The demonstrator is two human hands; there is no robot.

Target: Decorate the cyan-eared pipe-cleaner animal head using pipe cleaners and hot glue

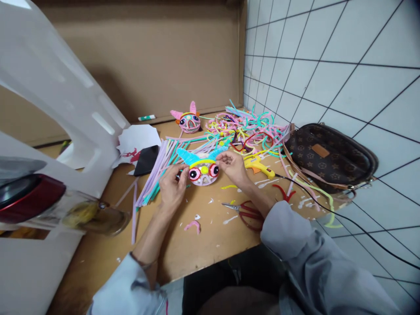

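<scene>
Taking the yellow glue gun [259,166] as the landmark, the blue-eared figure [204,176] was to its left, a little above the table [203,253] or resting on it; which of the two could not be told. The left hand [172,184] pinched one side of the figure beside a red-rimmed eye, thumb and fingers drawn close together. The right hand [232,166], between figure and gun, held the other side near the base of an ear, also in a narrow fingertip pinch. Squeezing too hard from both sides could have bent the open body or pulled an eye or ear askew, especially if any joint was only lightly stuck. The gun lay just beside the right wrist, so a careless outward swing might have knocked it, or burned skin if it was hot, which did not show. Its black cord [315,192] ran off to the gun's right, where a snag could have dragged it. Nearer the person than the gun, scissors [251,214] lay partly hidden by the right forearm, and a lowered sleeve could have caught their handles. Beyond the gun, the heaped fuzzy stems [249,129] might have tangled with anything drawn through them.
</scene>
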